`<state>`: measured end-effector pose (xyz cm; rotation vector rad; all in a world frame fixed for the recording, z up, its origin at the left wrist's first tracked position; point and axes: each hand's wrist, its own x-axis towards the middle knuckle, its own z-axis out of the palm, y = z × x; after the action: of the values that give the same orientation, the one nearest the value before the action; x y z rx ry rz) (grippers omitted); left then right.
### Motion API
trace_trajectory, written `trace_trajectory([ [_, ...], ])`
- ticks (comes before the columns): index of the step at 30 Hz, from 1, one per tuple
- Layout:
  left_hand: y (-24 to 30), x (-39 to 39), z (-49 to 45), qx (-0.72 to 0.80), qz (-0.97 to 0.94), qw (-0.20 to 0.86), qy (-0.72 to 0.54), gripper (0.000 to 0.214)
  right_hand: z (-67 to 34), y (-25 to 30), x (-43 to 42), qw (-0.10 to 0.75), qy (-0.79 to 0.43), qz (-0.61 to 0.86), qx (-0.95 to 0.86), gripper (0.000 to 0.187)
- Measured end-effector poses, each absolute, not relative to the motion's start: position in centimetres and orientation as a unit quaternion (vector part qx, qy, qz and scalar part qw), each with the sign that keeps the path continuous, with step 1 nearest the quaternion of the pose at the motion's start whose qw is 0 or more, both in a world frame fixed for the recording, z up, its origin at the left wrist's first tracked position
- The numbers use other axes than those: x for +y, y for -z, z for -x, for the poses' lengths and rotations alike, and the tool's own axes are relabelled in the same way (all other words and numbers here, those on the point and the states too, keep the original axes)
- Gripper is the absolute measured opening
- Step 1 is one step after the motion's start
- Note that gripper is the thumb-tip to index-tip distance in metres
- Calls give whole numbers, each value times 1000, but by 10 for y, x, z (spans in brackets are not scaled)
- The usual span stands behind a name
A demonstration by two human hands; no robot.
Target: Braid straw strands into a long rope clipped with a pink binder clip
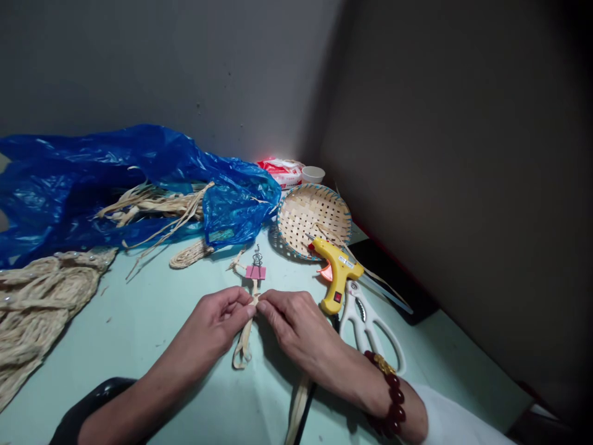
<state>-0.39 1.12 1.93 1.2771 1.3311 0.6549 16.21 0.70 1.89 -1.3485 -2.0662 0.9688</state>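
Note:
A pale straw-like strip [244, 346] hangs toward me from a pink binder clip [256, 272] and ends in a loop on the table. My left hand [228, 312] pinches the strip just below the clip. Right beside it, my right hand [286, 318] pinches the same spot, thumb and forefinger pressed together. The fingertips of both hands nearly meet and hide the piece between them. Another pale strip [300, 402] runs out from under my right forearm to the near edge of view.
A yellow glue gun [340, 269] and white scissors [365, 321] lie to the right, before a woven basket [315, 213]. Behind stand a small bowl [313, 174] and a red-white packet [282, 172]. A blue plastic bag [152, 148] holds loose strips [171, 204]. Braided pieces [41, 303] lie left.

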Motion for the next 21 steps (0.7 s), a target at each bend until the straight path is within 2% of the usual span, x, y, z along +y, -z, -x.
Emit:
trace_trajectory([
  [5, -21, 6, 1, 612, -600, 437, -274, 21, -156, -15, 9, 291, -405, 496, -711, 28],
  [10, -21, -3, -2, 606, -662, 318, -306, 22, -150, -12, 12, 328, -503, 479, -640, 34],
  [16, -22, -10, 1, 604, -687, 288, -283, 27, -150, -13, 11, 313, -453, 508, -663, 32],
  [18, -18, -13, 2, 592, -721, 227, -279, 26, -150, -12, 10, 315, -431, 511, -673, 32],
  [21, -7, -19, 2, 524, -799, 69, -285, 21, -153, -11, 10, 335, -458, 490, -662, 33],
])
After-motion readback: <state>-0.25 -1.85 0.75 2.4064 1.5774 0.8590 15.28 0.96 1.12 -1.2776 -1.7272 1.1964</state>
